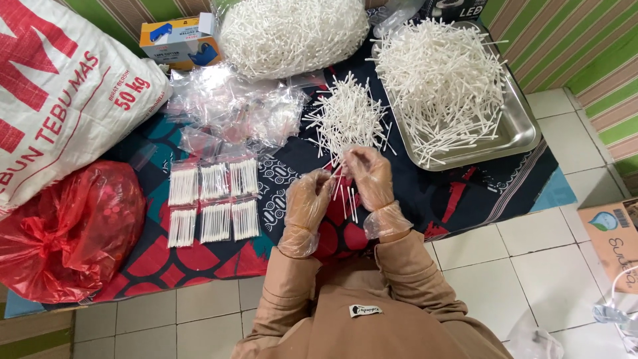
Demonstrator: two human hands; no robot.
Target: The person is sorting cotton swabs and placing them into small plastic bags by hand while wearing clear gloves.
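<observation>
Both hands wear clear plastic gloves over tan sleeves. My left hand [308, 199] and my right hand [369, 175] meet over the patterned cloth [458, 193], together gripping a small bunch of white cotton swabs [341, 181] that hangs down between them. Just beyond the fingers lies a loose pile of swabs [347, 116]. Several filled clear packets of swabs [212, 203] lie in two rows left of my left hand.
A metal tray [522, 129] heaped with swabs sits at the right. A clear bag full of swabs [292, 33] lies at the back, empty clear packets [232, 106] beside it. A white sack [60, 93], red plastic bag [66, 233] and cardboard box [615, 242] lie around.
</observation>
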